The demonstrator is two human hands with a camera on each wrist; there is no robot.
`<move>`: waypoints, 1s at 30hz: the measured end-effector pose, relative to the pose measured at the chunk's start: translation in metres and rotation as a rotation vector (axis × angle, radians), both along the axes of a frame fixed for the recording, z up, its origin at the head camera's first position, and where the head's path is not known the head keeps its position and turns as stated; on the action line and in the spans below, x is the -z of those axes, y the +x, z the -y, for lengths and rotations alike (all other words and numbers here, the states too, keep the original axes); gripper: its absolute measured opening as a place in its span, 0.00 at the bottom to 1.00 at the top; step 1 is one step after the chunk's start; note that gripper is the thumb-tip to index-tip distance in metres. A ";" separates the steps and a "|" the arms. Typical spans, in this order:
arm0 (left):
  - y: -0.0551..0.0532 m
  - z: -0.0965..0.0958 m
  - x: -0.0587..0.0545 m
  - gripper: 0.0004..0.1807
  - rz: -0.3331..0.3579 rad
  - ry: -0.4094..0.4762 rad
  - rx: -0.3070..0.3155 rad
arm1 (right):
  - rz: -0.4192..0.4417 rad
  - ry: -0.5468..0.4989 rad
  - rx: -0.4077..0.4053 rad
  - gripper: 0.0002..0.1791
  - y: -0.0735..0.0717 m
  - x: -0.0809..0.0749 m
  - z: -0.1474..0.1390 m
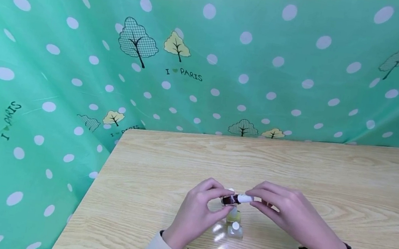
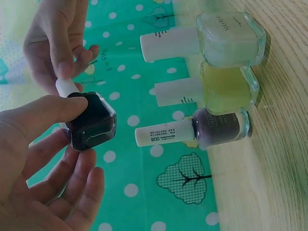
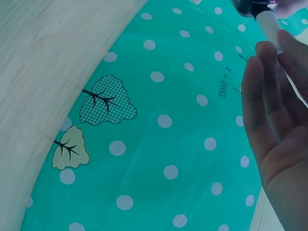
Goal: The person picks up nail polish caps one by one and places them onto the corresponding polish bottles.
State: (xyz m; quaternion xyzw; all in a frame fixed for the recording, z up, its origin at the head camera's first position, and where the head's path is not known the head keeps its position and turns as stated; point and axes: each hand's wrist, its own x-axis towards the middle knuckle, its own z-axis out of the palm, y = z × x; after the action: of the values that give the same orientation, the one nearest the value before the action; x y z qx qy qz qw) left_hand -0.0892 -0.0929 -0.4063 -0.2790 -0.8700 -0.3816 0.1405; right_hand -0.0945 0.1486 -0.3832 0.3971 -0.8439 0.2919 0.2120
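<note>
My left hand (image 1: 196,211) grips a dark nail polish bottle (image 1: 229,200) by its glass body, between thumb and fingers, above the table. The bottle lies tilted on its side with its white cap (image 1: 245,198) pointing right. At the cap's end, my right hand (image 1: 289,209) pinches it with thumb and fingertips. Just below stand a pale nail polish bottle (image 2: 231,41), a yellow one (image 2: 228,89) and a purple-grey one (image 2: 219,129), lined up in a row. In the head view the purple-grey bottle is mostly hidden behind the held bottle and my left hand.
The three bottles stand upright on a light wood-grain table (image 1: 179,160). Behind the table and along its left side hangs a green dotted cloth (image 1: 207,66) printed with trees. Glare lies on the wood near the front.
</note>
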 end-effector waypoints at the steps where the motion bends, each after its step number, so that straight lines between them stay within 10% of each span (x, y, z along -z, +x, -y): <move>1: 0.000 0.000 0.000 0.16 -0.001 0.000 0.003 | 0.002 0.001 0.012 0.11 0.000 0.001 0.000; 16: 0.000 -0.001 -0.001 0.15 -0.010 -0.014 0.018 | 0.046 0.021 0.117 0.05 0.001 0.001 0.001; 23: -0.002 0.002 -0.001 0.15 -0.009 -0.006 0.009 | 0.016 -0.014 -0.012 0.18 -0.002 0.001 -0.001; 30: -0.002 0.001 -0.002 0.15 -0.017 -0.004 0.021 | -0.007 -0.023 -0.017 0.10 -0.003 0.004 0.001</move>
State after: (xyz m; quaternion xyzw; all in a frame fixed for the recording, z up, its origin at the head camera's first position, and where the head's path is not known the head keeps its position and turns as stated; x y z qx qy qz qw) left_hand -0.0910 -0.0939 -0.4040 -0.2917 -0.8665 -0.3789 0.1431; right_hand -0.0977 0.1471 -0.3867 0.4028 -0.8363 0.3023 0.2169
